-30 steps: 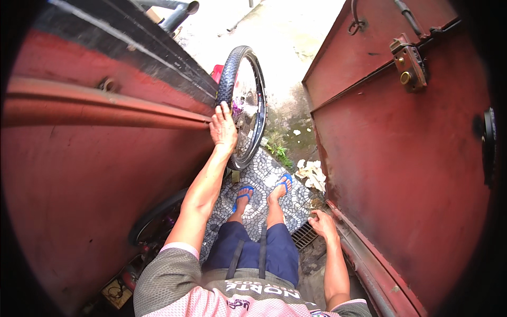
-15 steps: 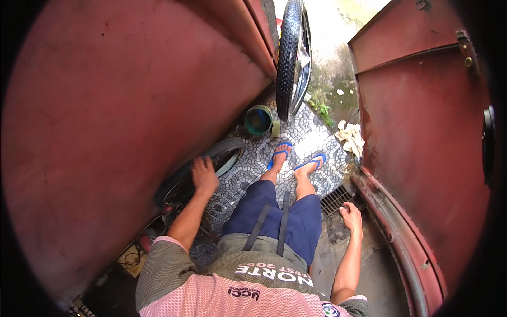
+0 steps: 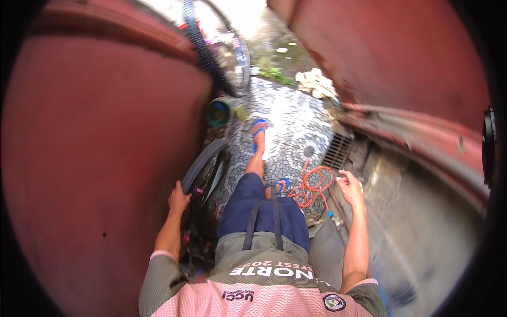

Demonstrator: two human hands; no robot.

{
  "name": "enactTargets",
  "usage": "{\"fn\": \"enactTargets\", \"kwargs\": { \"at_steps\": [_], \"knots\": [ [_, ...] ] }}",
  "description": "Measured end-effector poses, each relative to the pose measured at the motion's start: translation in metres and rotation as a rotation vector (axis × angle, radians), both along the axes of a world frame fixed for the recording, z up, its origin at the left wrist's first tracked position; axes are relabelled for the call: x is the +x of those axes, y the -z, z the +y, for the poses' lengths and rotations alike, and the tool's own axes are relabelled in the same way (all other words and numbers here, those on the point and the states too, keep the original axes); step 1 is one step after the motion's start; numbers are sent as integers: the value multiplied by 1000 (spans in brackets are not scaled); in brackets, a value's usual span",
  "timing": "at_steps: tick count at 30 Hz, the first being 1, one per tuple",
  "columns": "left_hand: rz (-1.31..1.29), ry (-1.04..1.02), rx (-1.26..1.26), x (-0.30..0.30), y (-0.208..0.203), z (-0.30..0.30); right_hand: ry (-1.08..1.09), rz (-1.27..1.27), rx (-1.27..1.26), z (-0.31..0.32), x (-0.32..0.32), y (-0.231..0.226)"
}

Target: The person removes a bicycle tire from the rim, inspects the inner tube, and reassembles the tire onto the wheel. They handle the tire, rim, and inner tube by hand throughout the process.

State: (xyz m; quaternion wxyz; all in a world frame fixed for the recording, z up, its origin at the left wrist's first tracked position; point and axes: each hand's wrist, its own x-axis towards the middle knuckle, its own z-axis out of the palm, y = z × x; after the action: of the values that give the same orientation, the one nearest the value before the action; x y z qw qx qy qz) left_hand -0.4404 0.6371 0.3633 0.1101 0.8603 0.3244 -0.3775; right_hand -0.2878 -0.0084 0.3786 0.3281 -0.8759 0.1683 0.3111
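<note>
On the left, my left hand (image 3: 179,199) is at the near end of a dark bicycle tyre (image 3: 207,156), its fingers closed against the tyre's outer side and partly hidden. That wheel stands beside the red metal panel; its lower part is blurred among dark parts. My right hand (image 3: 349,188) hangs in the air at the right with nothing in it, its fingers loosely bent and apart. Below and beside it an orange hose (image 3: 312,186) lies coiled on the floor, with a blue and metal fitting (image 3: 335,219) at its end.
Another wheel with a knobbly tyre (image 3: 203,55) stands at the far left. Near it are a green bucket (image 3: 218,112) and a yellowish sponge-like block (image 3: 240,113). A drain grate (image 3: 337,150), pale crumpled cloth (image 3: 316,83) and red metal panels (image 3: 406,58) border the pebbled floor (image 3: 285,124).
My left hand has shifted from the tyre's top to its near end. The view has turned right, showing the orange hose. One foot has stepped back; my right hand stays empty.
</note>
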Motion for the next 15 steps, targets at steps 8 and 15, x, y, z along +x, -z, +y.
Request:
{"fn": "enactTargets", "kwargs": {
  "at_steps": [8, 15],
  "knots": [
    [-137, 411, -43, -2, -93, -156, 216, 173, -195, -81, -262, -20],
    [-311, 908, -205, 21, -130, -279, 506, 189, -111, -66, -436, -14]
  ]
}}
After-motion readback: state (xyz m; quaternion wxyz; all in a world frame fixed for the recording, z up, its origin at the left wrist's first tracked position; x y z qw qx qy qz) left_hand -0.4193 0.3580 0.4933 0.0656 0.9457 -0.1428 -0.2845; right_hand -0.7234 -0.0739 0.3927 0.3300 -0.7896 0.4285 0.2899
